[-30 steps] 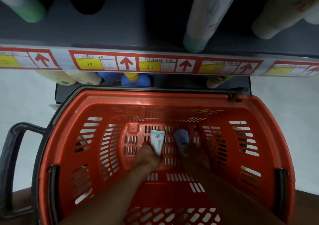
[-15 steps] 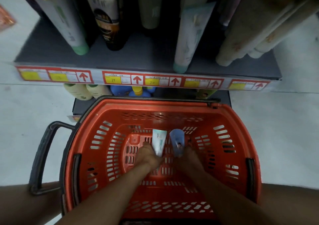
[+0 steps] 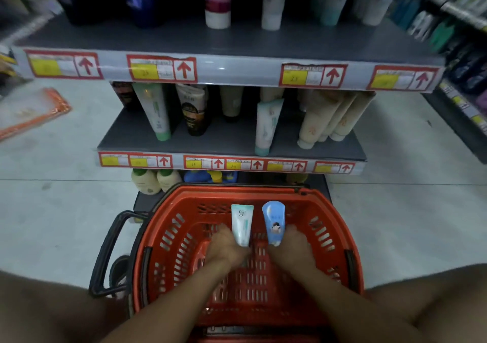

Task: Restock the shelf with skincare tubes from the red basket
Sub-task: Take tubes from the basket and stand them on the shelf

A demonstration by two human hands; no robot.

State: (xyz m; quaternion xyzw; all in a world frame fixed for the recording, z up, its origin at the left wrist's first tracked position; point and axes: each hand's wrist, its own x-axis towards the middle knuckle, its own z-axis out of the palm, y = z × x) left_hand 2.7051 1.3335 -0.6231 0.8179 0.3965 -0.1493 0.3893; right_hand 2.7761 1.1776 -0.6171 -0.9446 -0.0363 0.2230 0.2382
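The red basket [image 3: 168, 240] stands on the floor in front of me, its black handle folded down at the left. Above its middle, my left hand [image 3: 224, 248] grips a white and mint-green tube [image 3: 242, 224] by its lower end. Beside it my right hand [image 3: 292, 249] grips a light blue tube [image 3: 273, 221] with a small cartoon figure printed on it. Both tubes point up toward the grey shelf [image 3: 226, 137], where several tubes stand on their caps. No other tubes show through the basket's slotted floor.
An upper shelf [image 3: 237, 39] holds more tubes and bottles behind red and yellow price tags. Round bottles [image 3: 146, 180] stand on the lowest level behind the basket. An orange packet [image 3: 31, 111] lies on the pale floor at left. Another shelving unit [image 3: 463, 53] runs along the right.
Both hands have lifted their tubes from the basket floor to about rim height. My view has tilted up and pulled back, bringing the middle and upper shelves into sight.
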